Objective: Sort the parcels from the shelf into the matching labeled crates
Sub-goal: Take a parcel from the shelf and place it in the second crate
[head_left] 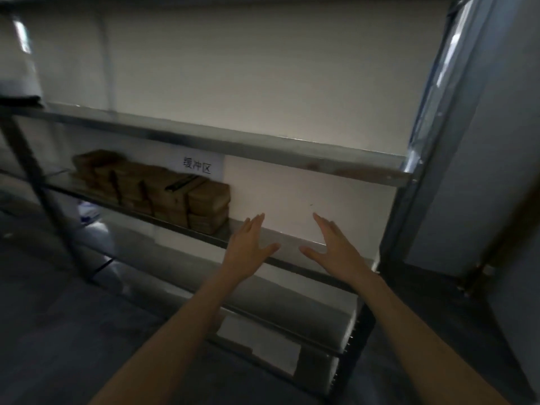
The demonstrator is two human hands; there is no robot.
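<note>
1. Grey metal shelving rack (263,149), several tiers, set against a pale wall. The top tier in view is bare along its visible length. The middle tier carries the stock.

2. Brown cardboard parcels (175,197), flat and rectangular, stacked in tight rows on the left part of the middle tier. The picture is too blurred for me to count them or read any markings. One has a dark strip across its top.

3. My left hand (248,249), fingers straight and spread, holding nothing, in front of the middle tier just right of the parcels.

4. My right hand (336,252), likewise splayed and empty, near the left one.

5. White paper label (197,165) with dark characters, on the wall above the stack.

Status: I judge the sorting early or between picks. The parcels are unsorted and no crate is in view, so I cannot tell how many are done.
</note>
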